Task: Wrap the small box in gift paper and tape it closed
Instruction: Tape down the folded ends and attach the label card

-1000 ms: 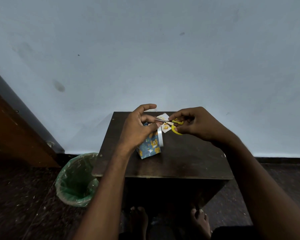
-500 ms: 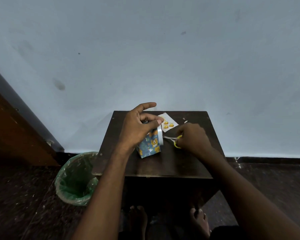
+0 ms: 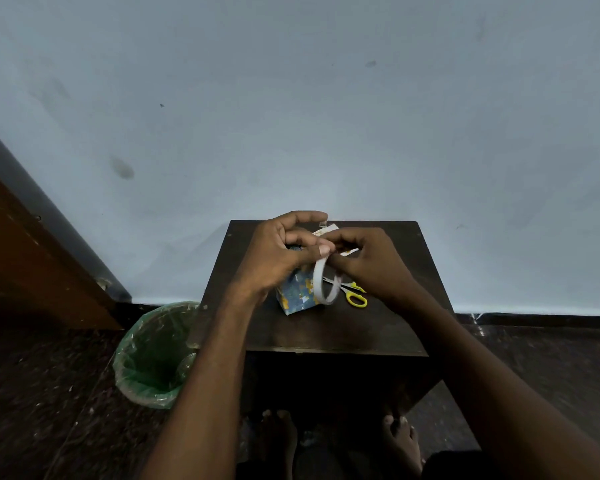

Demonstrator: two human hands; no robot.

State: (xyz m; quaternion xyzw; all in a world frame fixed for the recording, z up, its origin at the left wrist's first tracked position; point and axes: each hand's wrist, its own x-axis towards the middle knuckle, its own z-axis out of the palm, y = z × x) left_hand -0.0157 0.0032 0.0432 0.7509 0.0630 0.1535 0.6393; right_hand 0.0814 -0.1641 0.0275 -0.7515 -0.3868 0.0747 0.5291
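Left hand (image 3: 278,258): fingers curled, laid over the top of the box (image 3: 297,294); the thumb tip is pressed to the upper rim of the tape roll (image 3: 323,284), and a short clear strip of tape (image 3: 322,223) appears stuck to the raised forefinger tip. Whether the roll is actually held by this hand or only steadied cannot be told.

Right hand (image 3: 368,261): fingers curled inward, tips brought against the left thumb at the top of the roll; a pinch on the roll or on the tape end is judged likely, but the contact point is hidden between the fingers.

Step judged in hand: taping. The box is seen already covered in blue patterned paper, at least on its near faces; the top is hidden under the left hand. Next move is judged to call for the strip to be transferred to the loose fold and pressed flat, with the paper kept held down so the fold does not spring open.

Box: stood on the desk (image 3: 388,327), about mid-width, nearer the far edge than the near one, directly beneath the left hand and touching it. Roll: upright on edge against the box's right side. Scissors (image 3: 354,295): lying on the desk just right of the roll, under the right hand, not held. A paper scrap (image 3: 326,231) is partly visible near the far edge behind the hands.
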